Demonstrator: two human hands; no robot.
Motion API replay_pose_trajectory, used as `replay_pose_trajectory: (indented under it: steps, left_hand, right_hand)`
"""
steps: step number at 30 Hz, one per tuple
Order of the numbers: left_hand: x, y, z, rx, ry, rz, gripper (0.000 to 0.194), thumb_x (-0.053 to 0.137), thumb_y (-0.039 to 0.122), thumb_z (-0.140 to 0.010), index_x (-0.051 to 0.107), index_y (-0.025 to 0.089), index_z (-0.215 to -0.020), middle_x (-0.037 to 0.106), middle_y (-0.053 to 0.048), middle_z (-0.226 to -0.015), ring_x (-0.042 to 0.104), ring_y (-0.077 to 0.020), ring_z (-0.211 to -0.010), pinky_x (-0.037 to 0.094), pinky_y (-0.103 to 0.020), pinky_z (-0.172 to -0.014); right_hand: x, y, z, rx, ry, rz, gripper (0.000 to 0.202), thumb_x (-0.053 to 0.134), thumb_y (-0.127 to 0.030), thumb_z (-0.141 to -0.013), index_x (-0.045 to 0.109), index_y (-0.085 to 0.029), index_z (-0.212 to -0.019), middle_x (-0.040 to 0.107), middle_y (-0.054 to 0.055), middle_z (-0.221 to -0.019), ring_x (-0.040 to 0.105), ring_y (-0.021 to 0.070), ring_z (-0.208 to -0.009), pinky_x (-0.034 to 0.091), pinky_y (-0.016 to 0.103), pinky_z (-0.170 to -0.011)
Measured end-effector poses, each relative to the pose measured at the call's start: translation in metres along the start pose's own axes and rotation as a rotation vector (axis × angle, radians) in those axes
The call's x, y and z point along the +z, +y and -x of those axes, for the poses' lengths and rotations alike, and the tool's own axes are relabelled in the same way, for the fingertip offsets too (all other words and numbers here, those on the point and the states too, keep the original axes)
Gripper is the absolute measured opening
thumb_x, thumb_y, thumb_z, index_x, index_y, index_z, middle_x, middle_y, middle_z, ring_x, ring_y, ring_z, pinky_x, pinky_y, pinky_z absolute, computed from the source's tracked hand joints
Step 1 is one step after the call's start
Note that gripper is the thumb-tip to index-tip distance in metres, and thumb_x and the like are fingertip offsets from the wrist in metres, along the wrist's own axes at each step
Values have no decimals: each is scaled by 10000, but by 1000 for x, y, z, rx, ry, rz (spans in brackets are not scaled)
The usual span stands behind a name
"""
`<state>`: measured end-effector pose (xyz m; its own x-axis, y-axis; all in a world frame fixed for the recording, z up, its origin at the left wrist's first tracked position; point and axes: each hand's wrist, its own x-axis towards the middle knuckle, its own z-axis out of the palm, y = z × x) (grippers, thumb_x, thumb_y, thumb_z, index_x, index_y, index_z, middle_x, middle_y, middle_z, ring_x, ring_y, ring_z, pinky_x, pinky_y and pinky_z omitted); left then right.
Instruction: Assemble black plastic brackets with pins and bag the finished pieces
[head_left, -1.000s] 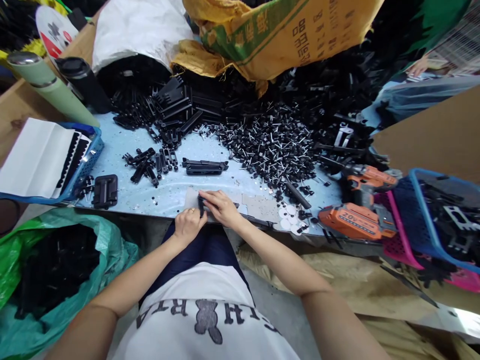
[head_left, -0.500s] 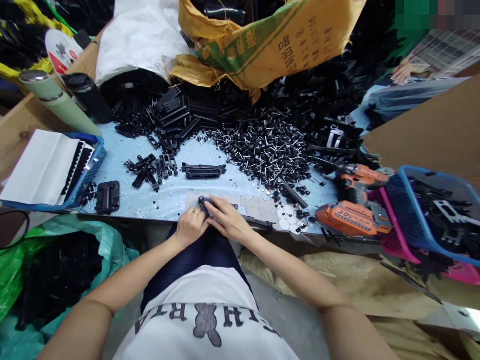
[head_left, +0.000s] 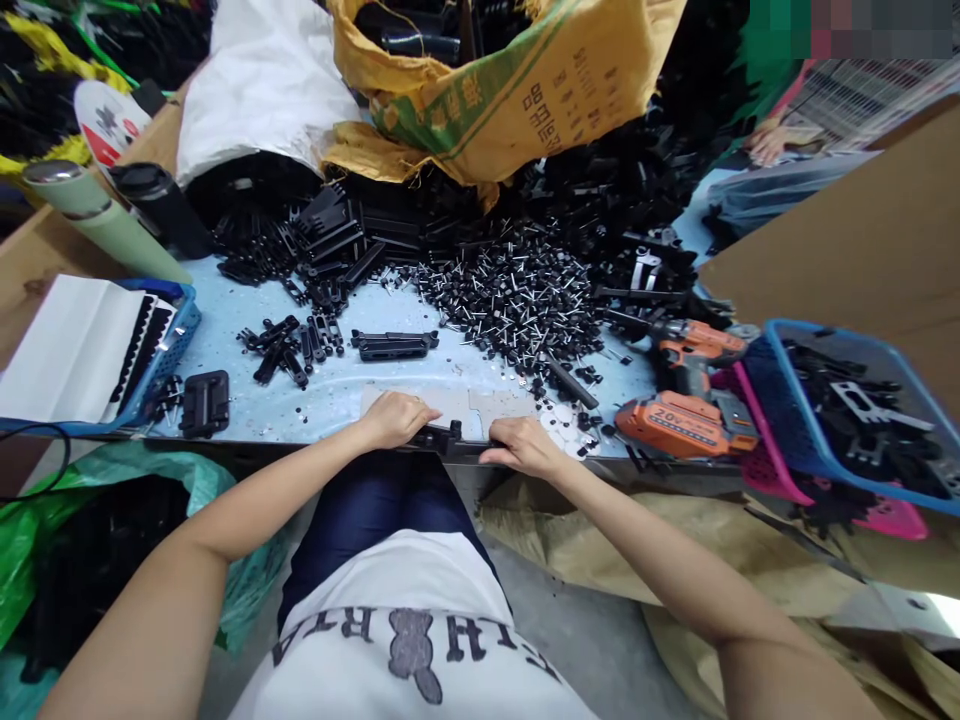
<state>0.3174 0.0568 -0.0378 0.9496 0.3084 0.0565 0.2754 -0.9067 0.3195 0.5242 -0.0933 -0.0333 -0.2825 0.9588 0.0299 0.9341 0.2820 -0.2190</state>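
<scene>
My left hand (head_left: 397, 418) is closed around the left end of a long black plastic part (head_left: 454, 440) at the front edge of the bench. A short black post stands up near its middle. At the other end, my right hand (head_left: 523, 447) is closed on it, thumb low and fingers curled. Both palms hide much of the part. Thin grey pads (head_left: 495, 403) lie just behind the hands. Beyond them rests a folded black bracket (head_left: 395, 346). A heap of black-headed screws (head_left: 525, 300) spreads farther back.
An orange cordless drill (head_left: 686, 420) lies to the right, beside a blue basket (head_left: 780, 400) of black parts. Small black clips (head_left: 277, 350) and a blue tray (head_left: 180, 335) are left. A yellow sack (head_left: 487, 110) stands behind. A co-worker's hand (head_left: 766, 142) shows far right.
My hands were together over a black part; now they are apart, the right moved rightward. The long part shows between them. The view has shifted slightly.
</scene>
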Motion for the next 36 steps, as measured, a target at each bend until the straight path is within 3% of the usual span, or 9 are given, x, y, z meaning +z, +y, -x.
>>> replay_pose_trajectory:
  steps: [4,6,11,14,18,22,28,32,36]
  left_hand:
    - [-3,6,4,-166,68,-125,516,310,436,-940,675,134,-737,676,-120,-731,637,-199,-690,417,-279,-606]
    - [-6,11,12,-128,62,-108,517,338,475,-922,672,138,-716,667,-121,-711,637,-205,-692,437,-292,-621]
    - [-3,37,59,-153,189,14,297,431,411,-912,643,207,-954,632,-82,-1003,601,-167,-894,492,-310,-770]
    - [9,54,74,-181,216,8,259,499,345,-895,560,228,-1117,549,-74,-1179,558,-176,-1005,496,-360,-840]
    - [18,57,46,-224,256,-4,238,450,339,-913,579,261,-1098,563,-75,-1169,558,-177,-982,503,-352,-812]
    - [19,33,-1,-306,315,-84,341,329,253,-931,614,247,-1117,610,-107,-1041,564,-215,-974,484,-334,-766]
    - [23,-27,-20,-234,316,-195,456,540,523,-807,603,260,-1175,623,-120,-914,588,-258,-872,461,-368,-758]
    - [12,-52,-45,-114,315,-269,638,577,532,-779,503,131,-1269,598,-168,-1017,541,-294,-1000,423,-398,-838]
    - [-21,-81,-34,-245,438,-268,386,470,316,-883,513,118,-1212,566,-146,-1119,475,-264,-1099,362,-382,-938]
  right_hand:
    - [-16,-10,-3,29,54,92,656,257,-675,-861,574,-149,-628,571,61,-586,510,128,-514,247,264,-508]
    - [-29,-16,-1,-8,109,87,648,256,-664,-867,561,-153,-609,545,54,-560,479,121,-487,242,269,-495]
    - [-54,-54,7,-416,254,-369,575,266,-636,-884,542,-191,-646,452,8,-510,448,126,-481,301,273,-482]
    - [-24,-86,-5,-533,371,-676,494,331,-624,-877,550,-216,-704,437,-1,-521,471,142,-504,373,278,-503]
    - [44,-107,-47,-81,654,-704,445,303,-587,-886,566,-236,-966,546,79,-765,560,234,-764,479,394,-664]
    - [55,-69,-106,87,759,-595,373,253,-460,-931,498,-234,-1097,548,118,-1059,523,256,-1029,458,467,-848]
    - [-10,37,-235,-56,453,-64,331,426,-320,-918,510,-79,-1128,559,153,-1175,488,222,-1126,385,357,-958]
    - [-21,56,-323,-152,332,36,299,431,-187,-896,512,-45,-1146,559,114,-1211,483,176,-1135,360,302,-932]
    - [-23,54,-364,-179,266,69,199,403,-98,-890,594,-42,-889,654,74,-943,542,134,-996,387,266,-868]
